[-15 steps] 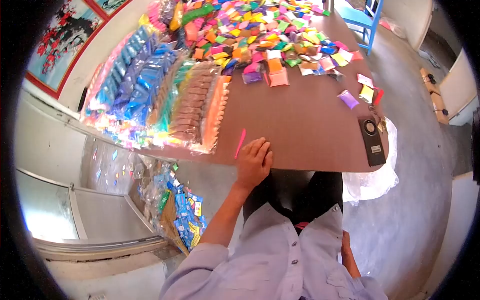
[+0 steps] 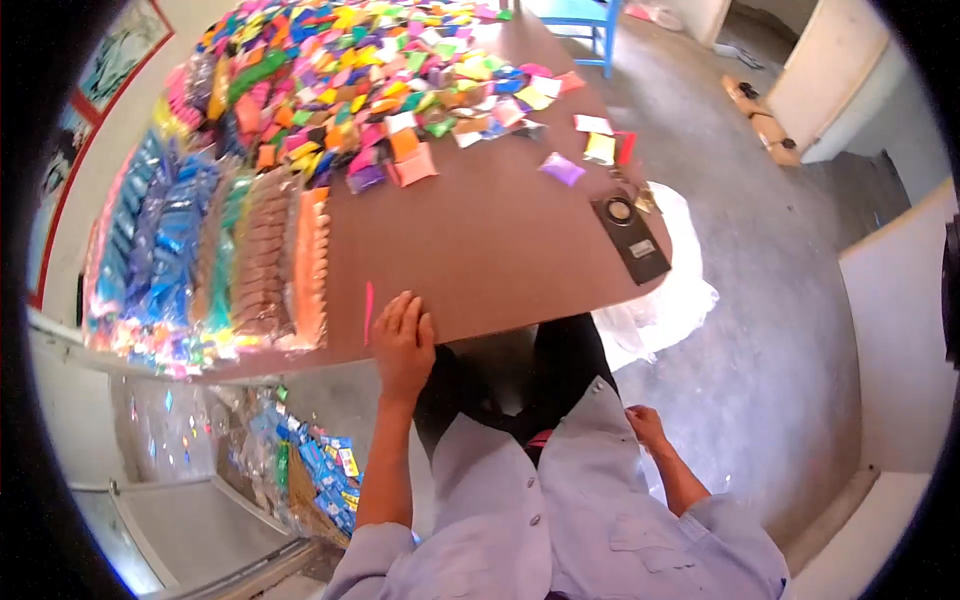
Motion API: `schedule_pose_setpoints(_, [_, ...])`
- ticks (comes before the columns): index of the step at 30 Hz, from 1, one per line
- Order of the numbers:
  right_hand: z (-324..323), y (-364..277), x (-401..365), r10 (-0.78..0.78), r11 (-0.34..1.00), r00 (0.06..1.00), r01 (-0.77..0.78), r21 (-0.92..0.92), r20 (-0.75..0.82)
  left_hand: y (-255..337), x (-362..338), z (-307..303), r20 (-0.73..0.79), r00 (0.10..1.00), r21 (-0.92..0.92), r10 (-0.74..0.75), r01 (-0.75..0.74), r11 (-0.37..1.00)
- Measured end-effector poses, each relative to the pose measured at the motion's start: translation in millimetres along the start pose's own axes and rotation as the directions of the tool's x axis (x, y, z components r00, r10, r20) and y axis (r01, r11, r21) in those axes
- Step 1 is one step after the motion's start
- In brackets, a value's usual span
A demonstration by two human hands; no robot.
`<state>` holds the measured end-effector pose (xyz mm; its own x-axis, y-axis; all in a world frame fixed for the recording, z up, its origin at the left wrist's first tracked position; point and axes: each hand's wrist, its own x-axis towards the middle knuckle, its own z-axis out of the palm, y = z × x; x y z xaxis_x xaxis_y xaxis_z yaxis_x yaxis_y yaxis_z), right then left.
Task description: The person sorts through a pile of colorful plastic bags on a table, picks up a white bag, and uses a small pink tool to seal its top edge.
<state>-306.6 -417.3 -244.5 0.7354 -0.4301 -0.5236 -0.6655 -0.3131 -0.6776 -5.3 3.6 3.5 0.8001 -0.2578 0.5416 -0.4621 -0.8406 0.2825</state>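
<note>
My left hand point(image 2: 403, 340) rests palm down on the near edge of the brown table point(image 2: 480, 240), its fingers slightly spread and nothing in it. A thin pink stick point(image 2: 369, 312) lies just left of its fingertips. My right hand point(image 2: 645, 424) hangs beside my right hip, below the table edge; its fingers are partly curled and too small to read. Long plastic bags of brown point(image 2: 265, 255), blue point(image 2: 185, 245) and orange point(image 2: 312, 265) packets lie side by side at the table's left. A loose heap of colourful packets point(image 2: 400, 75) covers the far part.
A black phone-like device point(image 2: 631, 240) lies near the right corner, by a purple packet point(image 2: 562, 169). A white plastic bag point(image 2: 665, 310) is below that corner. Blue packaging point(image 2: 325, 470) lies on the floor at left. A blue chair point(image 2: 608, 30) stands beyond the table.
The view has turned to the right, so the table appears further left. My right hand, mostly hidden before, now shows beside my hip. My left hand stays at the table edge.
</note>
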Motion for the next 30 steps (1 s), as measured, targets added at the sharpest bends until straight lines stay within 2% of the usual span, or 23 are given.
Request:
schedule_pose_setpoints(5, [13.8,31.0,-5.3,0.078,0.989,0.996,-0.083,0.121,0.045,-1.4,-0.6,1.1,0.013,1.0,0.009,-0.005,0.005,1.0])
schedule_pose_setpoints(8, [0.6,10.7,-23.1,0.132,0.991,0.988,-0.134,0.022,0.078,-1.4,1.8,-0.2,0.032,0.999,0.0,-0.011,0.011,1.0])
schedule_pose_setpoints(10, [-5.2,3.6,-31.2,0.036,0.992,0.995,-0.025,-0.122,0.089,-0.3,5.1,-2.6,0.062,0.998,-0.026,-0.006,0.007,1.0])
schedule_pose_setpoints(13, [-6.6,1.1,-37.8,0.041,0.991,0.998,-0.034,-0.127,0.055,3.3,18.6,-7.0,0.145,0.989,-0.021,-0.007,0.01,1.0])
schedule_pose_setpoints(16, [-2.6,3.0,-37.9,0.206,0.957,0.978,-0.192,-0.215,0.043,7.6,40.9,-2.5,0.231,0.973,-0.096,0.012,0.011,0.995])
schedule_pose_setpoints(17, [-8.2,-15.4,-58.4,0.345,0.912,0.936,-0.316,-0.262,0.073,7.3,56.8,7.5,0.301,0.95,-0.148,0.084,-0.041,0.988])
schedule_pose_setpoints(18, [-16.3,-43.2,-58.7,0.425,0.874,0.899,-0.377,-0.308,0.105,10.0,68.3,14.0,0.316,0.937,-0.178,0.147,-0.093,0.98])
schedule_pose_setpoints(19, [-14.2,-35.9,-67.8,0.433,0.878,0.897,-0.399,-0.264,0.086,12.2,77.3,20.4,0.344,0.922,-0.2,0.177,-0.112,0.973])
schedule_pose_setpoints(20, [-16.3,-27.7,-84.4,0.42,0.867,0.905,-0.375,-0.329,0.075,13.8,83.4,22.2,0.383,0.892,-0.225,0.243,-0.165,0.96])
schedule_pose_setpoints(22, [-21.7,-30.7,-118.2,0.576,0.775,0.812,-0.508,-0.376,0.09,13.9,95.2,26.9,0.437,0.834,-0.267,0.337,-0.237,0.934])
schedule_pose_setpoints(25, [-25.9,-4.2,-188.0,0.722,0.641,0.686,-0.616,-0.457,0.087,14.2,96.1,35.9,0.475,0.767,-0.313,0.432,-0.311,0.897])
schedule_pose_setpoints(26, [-27.8,-9.9,-218.3,0.739,0.611,0.673,-0.648,-0.455,0.032,13.3,95.9,35.2,0.488,0.766,-0.304,0.419,-0.301,0.904])
schedule_pose_setpoints(28, [-49.4,-58.4,-253.8,0.875,0.456,0.481,-0.775,-0.437,0.06,8.6,93.7,33.9,0.514,0.738,-0.316,0.438,-0.312,0.896])
schedule_pose_setpoints(30, [-58.7,-76.5,-291.2,0.902,0.403,0.431,-0.816,-0.414,0.03,-1.5,90.7,35.6,0.543,0.723,-0.26,0.427,-0.339,0.904])
